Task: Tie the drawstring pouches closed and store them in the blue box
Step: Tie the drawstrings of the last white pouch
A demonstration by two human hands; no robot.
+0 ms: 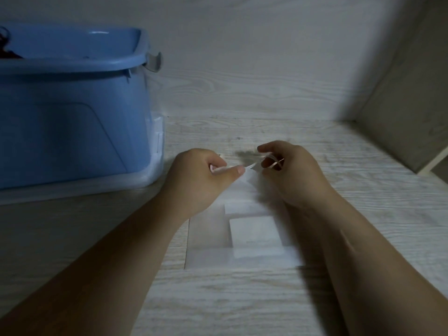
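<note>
Above pouch [254, 232], left hand [198, 175] and right hand [291, 170] tight on drawstring [273, 163].

The pale wood-grain surface [242, 299] carries the blue box [60, 132] at left and a sheer white pouch [206, 258].
</note>
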